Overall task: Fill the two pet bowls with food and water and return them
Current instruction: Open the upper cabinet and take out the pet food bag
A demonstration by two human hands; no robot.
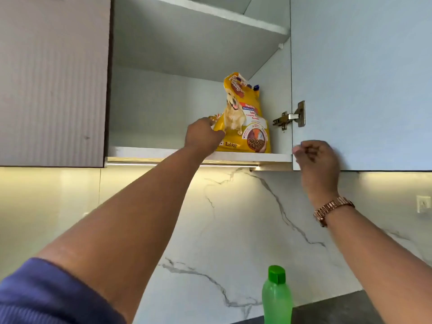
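Note:
A yellow dog food bag [245,120] stands upright on the lower shelf [145,152] of an open wall cabinet, near its right wall. My left hand [203,136] reaches up and grips the bag at its lower left corner. Raised in front of the lower corner of the open cabinet door [360,85], my right hand [315,157] has its fingers curled and holds nothing. A green water bottle [277,298] with a green cap stands on the dark counter below. No pet bowl is in view.
The cabinet's upper shelf [217,17] shows nothing on it. A shut ribbed cabinet door [51,78] is on the left. A metal hinge [289,118] juts out beside the bag. A marble backsplash [233,218] with a light strip above lies under the cabinet, with a wall socket [423,204] at far right.

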